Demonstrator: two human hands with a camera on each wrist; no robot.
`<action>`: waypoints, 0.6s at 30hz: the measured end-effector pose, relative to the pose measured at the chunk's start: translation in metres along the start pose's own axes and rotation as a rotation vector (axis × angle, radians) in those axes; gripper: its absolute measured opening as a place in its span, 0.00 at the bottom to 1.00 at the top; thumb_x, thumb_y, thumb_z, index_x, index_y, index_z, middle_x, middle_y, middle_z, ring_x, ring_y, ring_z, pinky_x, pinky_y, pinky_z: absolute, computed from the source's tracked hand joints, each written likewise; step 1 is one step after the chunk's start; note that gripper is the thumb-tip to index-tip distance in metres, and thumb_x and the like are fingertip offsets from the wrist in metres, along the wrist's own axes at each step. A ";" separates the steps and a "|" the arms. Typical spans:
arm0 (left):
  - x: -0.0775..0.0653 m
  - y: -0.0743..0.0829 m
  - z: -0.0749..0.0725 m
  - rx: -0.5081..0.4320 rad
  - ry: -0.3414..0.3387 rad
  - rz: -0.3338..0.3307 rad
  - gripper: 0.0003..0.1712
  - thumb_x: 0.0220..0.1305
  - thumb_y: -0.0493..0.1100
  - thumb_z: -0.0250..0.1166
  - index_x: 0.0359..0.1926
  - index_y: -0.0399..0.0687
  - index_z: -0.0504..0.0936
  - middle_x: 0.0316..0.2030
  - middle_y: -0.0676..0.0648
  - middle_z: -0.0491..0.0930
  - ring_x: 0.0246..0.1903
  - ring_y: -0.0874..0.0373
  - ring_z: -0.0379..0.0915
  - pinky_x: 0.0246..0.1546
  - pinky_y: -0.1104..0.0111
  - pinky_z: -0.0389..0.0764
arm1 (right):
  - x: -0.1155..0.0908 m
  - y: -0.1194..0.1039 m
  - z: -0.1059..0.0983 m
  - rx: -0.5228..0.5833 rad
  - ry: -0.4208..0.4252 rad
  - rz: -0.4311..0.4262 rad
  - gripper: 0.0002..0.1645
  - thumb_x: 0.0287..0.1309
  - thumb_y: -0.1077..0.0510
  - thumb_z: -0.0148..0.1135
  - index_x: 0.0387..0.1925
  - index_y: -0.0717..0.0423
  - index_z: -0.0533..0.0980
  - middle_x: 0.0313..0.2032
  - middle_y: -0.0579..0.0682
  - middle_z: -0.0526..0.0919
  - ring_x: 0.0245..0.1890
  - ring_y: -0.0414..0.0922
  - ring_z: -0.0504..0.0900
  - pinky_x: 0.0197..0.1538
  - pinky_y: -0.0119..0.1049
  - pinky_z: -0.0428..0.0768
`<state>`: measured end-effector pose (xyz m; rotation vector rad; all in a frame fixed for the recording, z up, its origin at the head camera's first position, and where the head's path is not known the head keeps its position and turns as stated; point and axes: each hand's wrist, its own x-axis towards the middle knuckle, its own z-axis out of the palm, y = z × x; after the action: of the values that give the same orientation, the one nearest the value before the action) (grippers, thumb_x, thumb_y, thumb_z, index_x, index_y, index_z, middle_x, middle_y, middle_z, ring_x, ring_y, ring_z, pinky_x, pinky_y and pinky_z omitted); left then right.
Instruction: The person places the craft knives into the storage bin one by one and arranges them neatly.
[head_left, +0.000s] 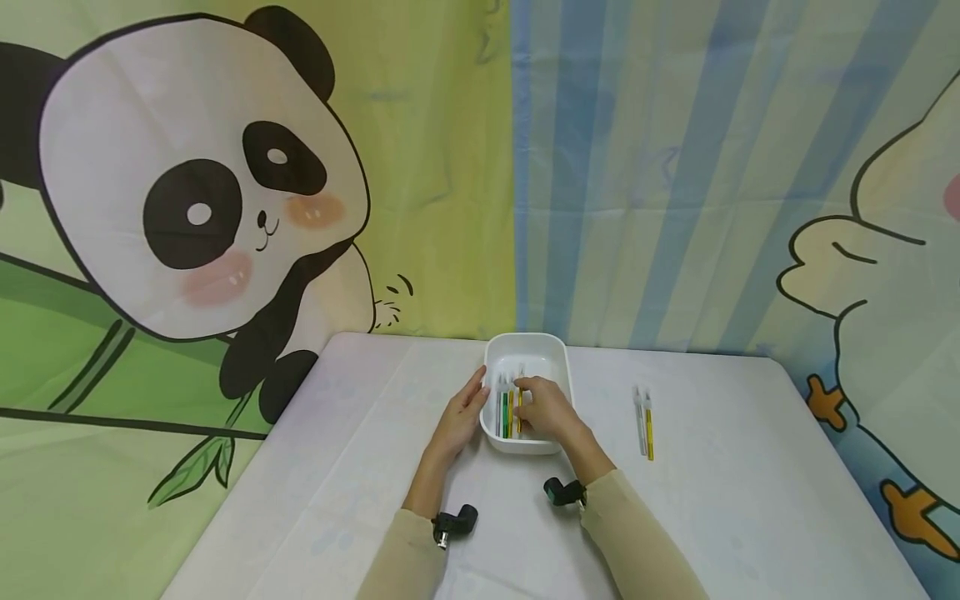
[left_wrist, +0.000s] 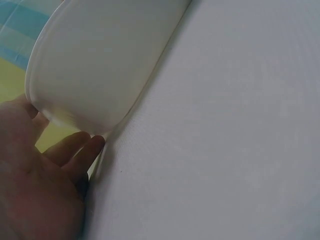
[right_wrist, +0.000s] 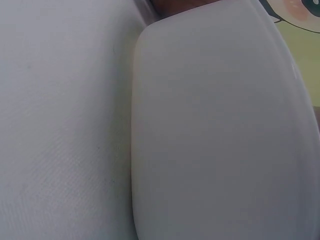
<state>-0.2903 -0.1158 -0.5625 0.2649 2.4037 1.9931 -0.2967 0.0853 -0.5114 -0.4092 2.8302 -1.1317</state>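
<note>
A white tray (head_left: 525, 447) stands on the table in front of the person. Inside it, side by side, lie several slim clear-capped pens, among them a green pen (head_left: 506, 414) and a yellow pen (head_left: 511, 414). The right hand (head_left: 551, 408) reaches over the tray's right side, and its thumb and fingers pinch another yellow pen (head_left: 521, 398) at the right of the row. Along the tray's left wall rests the left hand (head_left: 457, 421); in the left wrist view its extended fingers (left_wrist: 92, 152) touch the outside of the tray. The right wrist view shows only the tray's outer wall (right_wrist: 220, 130).
Right of the tray, a silver pen (head_left: 641, 425) and a yellow pen (head_left: 649, 429) lie together on the white tabletop (head_left: 735, 500). A curtain with a panda print (head_left: 202, 183) hangs behind the table. Each wrist wears a small black camera (head_left: 456, 522).
</note>
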 end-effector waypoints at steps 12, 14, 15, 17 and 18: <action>0.000 0.000 -0.001 0.011 -0.008 -0.010 0.34 0.78 0.63 0.55 0.80 0.67 0.63 0.78 0.52 0.63 0.78 0.48 0.57 0.79 0.48 0.58 | -0.002 -0.003 0.000 -0.059 -0.072 -0.003 0.31 0.57 0.63 0.76 0.63 0.65 0.79 0.58 0.61 0.83 0.51 0.51 0.80 0.64 0.53 0.79; -0.001 0.001 -0.001 0.012 -0.009 -0.009 0.34 0.78 0.62 0.55 0.80 0.66 0.63 0.78 0.52 0.63 0.79 0.48 0.57 0.79 0.48 0.58 | -0.001 -0.003 0.000 -0.053 -0.083 0.004 0.32 0.57 0.63 0.77 0.63 0.65 0.79 0.57 0.61 0.83 0.49 0.51 0.79 0.63 0.52 0.79; -0.001 0.000 -0.001 0.010 -0.009 -0.008 0.34 0.79 0.61 0.55 0.80 0.66 0.63 0.79 0.52 0.63 0.79 0.47 0.57 0.80 0.47 0.57 | -0.001 -0.003 0.000 -0.051 -0.088 0.009 0.32 0.57 0.63 0.77 0.63 0.65 0.79 0.56 0.61 0.83 0.48 0.50 0.79 0.62 0.51 0.79; -0.001 0.001 -0.001 0.006 -0.010 -0.007 0.34 0.79 0.61 0.56 0.80 0.65 0.63 0.79 0.52 0.62 0.79 0.47 0.57 0.80 0.47 0.57 | -0.001 -0.003 0.001 -0.048 -0.096 0.017 0.33 0.56 0.63 0.77 0.64 0.64 0.79 0.56 0.60 0.83 0.47 0.50 0.78 0.62 0.50 0.79; -0.001 0.001 -0.001 0.006 -0.010 -0.008 0.34 0.79 0.61 0.55 0.80 0.65 0.63 0.79 0.53 0.62 0.79 0.47 0.57 0.80 0.48 0.57 | -0.001 -0.003 0.001 -0.046 -0.099 0.023 0.33 0.56 0.63 0.77 0.64 0.63 0.79 0.56 0.60 0.83 0.47 0.49 0.78 0.61 0.49 0.78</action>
<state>-0.2892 -0.1163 -0.5617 0.2647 2.4014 1.9764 -0.2948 0.0825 -0.5097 -0.4224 2.7722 -1.0137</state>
